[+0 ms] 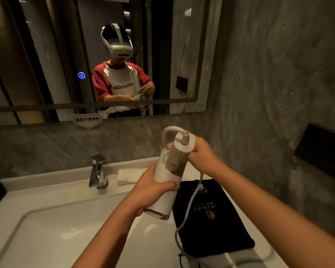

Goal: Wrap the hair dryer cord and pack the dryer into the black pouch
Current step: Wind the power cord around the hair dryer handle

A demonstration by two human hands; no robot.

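I see the white hair dryer (165,182) held in the air above the sink counter (52,196), handle folded against its barrel. My left hand (153,187) is wrapped around the barrel; my right hand (201,153) clasps the handle end. The white cord (190,206) loops off the top and trails down over the black pouch (217,225), which lies flat on the counter.

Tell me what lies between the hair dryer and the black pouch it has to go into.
The cord hangs loose from the hair dryer and trails across the black pouch, still unwrapped. The pouch lies flat on the counter; nothing else visible blocks it.
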